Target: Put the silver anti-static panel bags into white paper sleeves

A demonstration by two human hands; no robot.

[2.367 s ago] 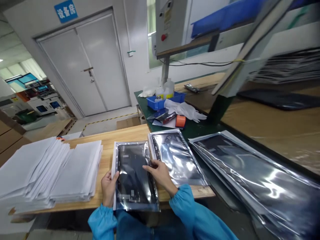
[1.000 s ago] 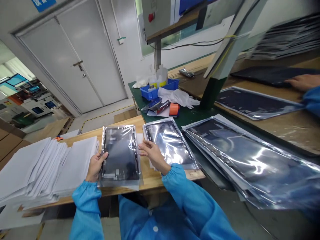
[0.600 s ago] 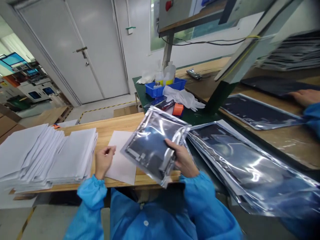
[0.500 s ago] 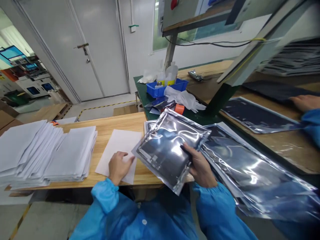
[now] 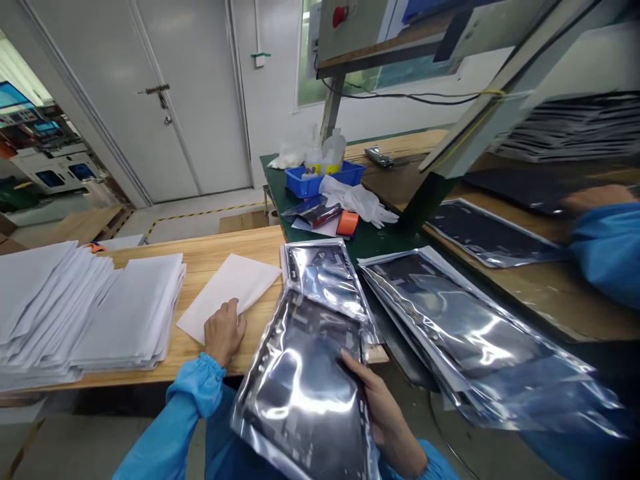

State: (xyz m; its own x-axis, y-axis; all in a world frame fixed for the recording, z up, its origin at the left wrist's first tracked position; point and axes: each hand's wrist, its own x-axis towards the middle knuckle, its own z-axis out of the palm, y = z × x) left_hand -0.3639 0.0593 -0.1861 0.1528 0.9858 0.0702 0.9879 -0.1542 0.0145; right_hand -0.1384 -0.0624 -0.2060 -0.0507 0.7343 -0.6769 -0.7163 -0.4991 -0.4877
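My right hand [image 5: 385,407] grips the right edge of a shiny plastic bag [image 5: 300,380] with a dark flat panel inside, thumb on top. The bag is tilted toward me in front of the bench edge. My left hand [image 5: 223,333] has its fingers curled over the near edge of a thin white sheet [image 5: 227,287], which is bent upward on the wooden bench. Another bagged panel [image 5: 325,270] lies on the bench just behind the held one. More bagged panels [image 5: 450,313] lie overlapped to the right.
Two stacks of white sheets [image 5: 130,307] stand on the wooden bench [image 5: 205,250] at left. A blue tray [image 5: 300,187] with bottles, white gloves [image 5: 363,200] and an orange roll [image 5: 347,223] are behind. A slanted post [image 5: 445,173] rises at right; a co-worker's sleeve [image 5: 607,247] is beyond.
My right hand has brought the bagged panel down and nearer to me, uncovering another bagged panel behind it. My left hand has closed on the white sheet, which has turned and bent up.
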